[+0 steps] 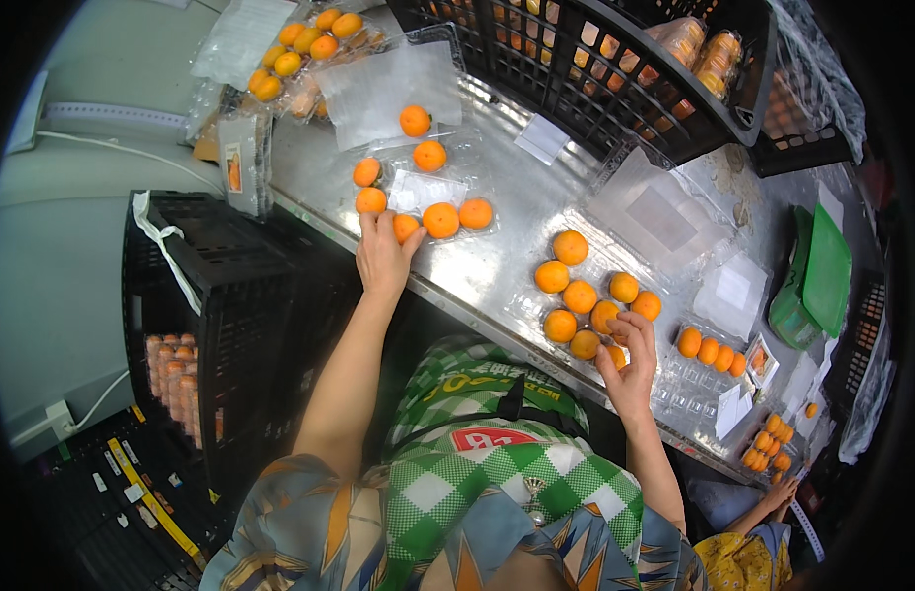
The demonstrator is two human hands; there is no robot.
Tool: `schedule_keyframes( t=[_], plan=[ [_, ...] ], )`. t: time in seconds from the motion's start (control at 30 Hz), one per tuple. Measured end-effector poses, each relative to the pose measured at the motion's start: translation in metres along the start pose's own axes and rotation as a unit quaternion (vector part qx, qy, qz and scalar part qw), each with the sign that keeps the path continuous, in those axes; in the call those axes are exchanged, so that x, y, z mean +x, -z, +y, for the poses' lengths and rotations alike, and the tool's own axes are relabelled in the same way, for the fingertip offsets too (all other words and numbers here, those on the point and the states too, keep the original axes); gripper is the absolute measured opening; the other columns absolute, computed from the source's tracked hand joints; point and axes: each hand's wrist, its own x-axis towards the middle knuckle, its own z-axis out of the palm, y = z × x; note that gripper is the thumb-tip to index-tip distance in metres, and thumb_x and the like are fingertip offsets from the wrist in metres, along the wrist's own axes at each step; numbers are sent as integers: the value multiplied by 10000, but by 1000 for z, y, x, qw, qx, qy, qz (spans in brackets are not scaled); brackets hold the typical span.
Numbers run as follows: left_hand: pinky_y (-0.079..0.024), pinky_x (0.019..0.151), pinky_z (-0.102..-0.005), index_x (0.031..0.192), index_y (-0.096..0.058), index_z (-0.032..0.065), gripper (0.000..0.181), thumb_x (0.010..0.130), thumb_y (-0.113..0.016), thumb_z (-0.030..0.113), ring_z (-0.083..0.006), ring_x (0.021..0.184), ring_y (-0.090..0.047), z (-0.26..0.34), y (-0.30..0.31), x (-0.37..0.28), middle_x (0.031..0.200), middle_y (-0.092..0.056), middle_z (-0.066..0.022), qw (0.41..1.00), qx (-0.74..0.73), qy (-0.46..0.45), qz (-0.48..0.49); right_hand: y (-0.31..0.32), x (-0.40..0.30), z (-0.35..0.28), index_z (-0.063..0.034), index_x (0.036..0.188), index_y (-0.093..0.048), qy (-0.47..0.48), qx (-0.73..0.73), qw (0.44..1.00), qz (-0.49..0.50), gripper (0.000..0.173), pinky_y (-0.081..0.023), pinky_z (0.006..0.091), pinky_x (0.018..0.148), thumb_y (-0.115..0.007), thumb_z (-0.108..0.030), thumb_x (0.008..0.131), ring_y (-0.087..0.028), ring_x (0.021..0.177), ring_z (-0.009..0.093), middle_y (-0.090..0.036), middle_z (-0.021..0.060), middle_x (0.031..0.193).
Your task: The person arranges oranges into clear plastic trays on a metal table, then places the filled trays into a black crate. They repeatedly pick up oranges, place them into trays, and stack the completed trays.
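Note:
My left hand reaches over the near edge of the metal table, thumb and fingers around a persimmon. That fruit is at the near side of a clear plastic tray, where several more persimmons surround a white paper slip. My right hand is over a second group of persimmons in clear plastic packaging. Its thumb touches a fruit on the near side and its curled fingers are beside another. My palm hides whether any fruit is gripped there.
Black crates of packed fruit stand along the table's far side. A green-lidded box is at the right. Stacked packs stand at the table's left end, above another black crate. A co-worker's hand is at lower right.

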Motion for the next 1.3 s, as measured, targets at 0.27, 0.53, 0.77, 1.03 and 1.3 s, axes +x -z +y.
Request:
schedule_keyframes(
  t=[0.27, 0.53, 0.77, 1.03, 1.3],
  plan=[
    [-490, 677, -393, 1138, -561, 115, 507, 693, -712, 306, -288, 835, -587, 5, 14, 2, 1001, -502, -96, 993, 81, -18, -84, 6, -2, 8, 0, 964, -581, -10, 0, 1000, 15, 279, -457, 327, 809, -630, 16, 690, -533, 997, 278, -511, 149, 1083],
    [-483, 691, -404, 1026, -582, 77, 433, 654, -740, 235, -316, 845, -578, -4, 17, 9, 1012, -544, -118, 989, 99, -80, -80, 20, -7, 31, -9, 961, -586, -9, -39, 998, 45, 286, -442, 348, 824, -648, 15, 683, -533, 966, 317, -517, 163, 1049],
    [-463, 675, -396, 969, -591, 52, 451, 617, -792, 251, -326, 831, -571, 0, 19, 10, 982, -556, -108, 992, 75, -72, -64, 15, -9, 41, -38, 943, -585, 48, -135, 988, 52, 332, -421, 377, 807, -690, -18, 629, -503, 933, 304, -526, 129, 1018],
    [-458, 686, -394, 967, -603, 28, 397, 672, -758, 243, -315, 827, -565, 14, 22, 2, 932, -554, -120, 996, 23, -80, -27, 36, -9, 72, -37, 995, -569, -32, -189, 967, 169, 381, -399, 389, 814, -701, -40, 637, -483, 925, 313, -525, 126, 978],
    [-445, 808, -356, 1048, -603, 31, 319, 738, -669, 64, -304, 921, -548, 83, -20, -46, 984, -562, -135, 936, -216, -241, -138, 51, -6, 87, -39, 1003, -591, -21, -166, 979, 121, 378, -437, 365, 764, -701, -30, 642, -510, 893, 294, -530, 120, 922]
  ],
)
